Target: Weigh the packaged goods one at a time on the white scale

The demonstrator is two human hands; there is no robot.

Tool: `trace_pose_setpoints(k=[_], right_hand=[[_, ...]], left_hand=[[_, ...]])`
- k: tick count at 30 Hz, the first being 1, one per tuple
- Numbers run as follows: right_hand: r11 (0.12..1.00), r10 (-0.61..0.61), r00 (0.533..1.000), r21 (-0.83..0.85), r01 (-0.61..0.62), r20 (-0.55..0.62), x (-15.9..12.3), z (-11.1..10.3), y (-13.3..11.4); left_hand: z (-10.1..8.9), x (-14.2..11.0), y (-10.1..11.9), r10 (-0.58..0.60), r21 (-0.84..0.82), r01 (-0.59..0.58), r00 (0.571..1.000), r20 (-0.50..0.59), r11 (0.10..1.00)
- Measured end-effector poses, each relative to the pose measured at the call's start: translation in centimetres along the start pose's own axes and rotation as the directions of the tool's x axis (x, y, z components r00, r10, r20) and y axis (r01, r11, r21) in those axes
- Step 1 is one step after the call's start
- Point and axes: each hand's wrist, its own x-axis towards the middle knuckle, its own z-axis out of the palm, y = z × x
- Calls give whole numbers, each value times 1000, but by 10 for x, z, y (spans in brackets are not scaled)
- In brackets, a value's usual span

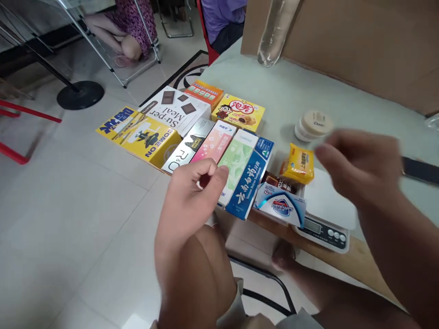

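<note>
My left hand [197, 196] hovers over the near ends of several toothpaste boxes, its fingers curled and the thumb against them; nothing shows in it. Below it are a pink box [216, 141], a green box [238, 155] and a blue Yunnan Baiyao box [252, 180]. My right hand [360, 167] is smeared by motion near a Dove jar [313, 125] and a yellow wrapped packet [299, 163]; whether it grips anything I cannot tell. A white Safeguard box [281, 203] lies beside a kitchen scale [324, 228], with a dark brown pack [279, 183] partly hidden behind it.
Farther left sit a yellow box [137, 137], a white Su-per Meal box [178, 109], an orange box [204, 92] and a yellow snack box [238, 112]. A clear bottle [276, 34] leans against cardboard [353, 50]. A dark phone [420, 170] lies right. Two people sit beyond the table.
</note>
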Motion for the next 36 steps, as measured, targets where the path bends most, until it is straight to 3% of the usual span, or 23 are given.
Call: trace_pose_setpoints(k=[2, 4, 8, 11, 15, 19, 22, 26, 30, 33, 35, 36], right_hand=[[997, -43, 995, -61, 48, 89, 57, 29, 5], [981, -64, 965, -163, 108, 255, 105, 59, 19], [949, 26, 858, -282, 140, 513, 158, 105, 44], [949, 102, 804, -299, 97, 586, 172, 124, 46], [940, 166, 773, -335, 64, 613, 180, 141, 37], [919, 196, 793, -390, 57, 578, 180, 153, 37], [926, 163, 837, -373, 53, 523, 178, 154, 42], [930, 24, 946, -353, 98, 324, 185, 133, 37], [945, -74, 986, -304, 117, 149, 180, 74, 16], [951, -184, 981, -240, 195, 67, 129, 13, 12], [940, -273, 962, -207, 270, 16, 68, -24, 24], [948, -256, 967, -198, 250, -9, 33, -39, 35]], left_hand=[[4, 8, -6, -23, -50, 23, 1000, -17, 998], [9, 13, -10, -20, -112, 19, 1000, -12, 994], [17, 17, -11, -20, -184, 22, 1000, 11, 983], [19, 16, -12, -37, -192, 48, 997, 64, 980], [20, 18, -15, -79, -142, 92, 992, 97, 986], [23, 19, -19, -113, -105, 118, 992, 59, 987], [25, 17, -20, -107, -90, 112, 993, 55, 990], [26, 16, -19, -158, -60, 159, 987, 25, 985], [31, 13, -17, -180, -4, 180, 983, -28, 984], [43, 5, -8, -64, -3, 64, 994, -91, 998], [52, -3, 3, -2, -13, 0, 992, -129, 1000], [57, -7, 9, 24, -20, -26, 992, -126, 999]])
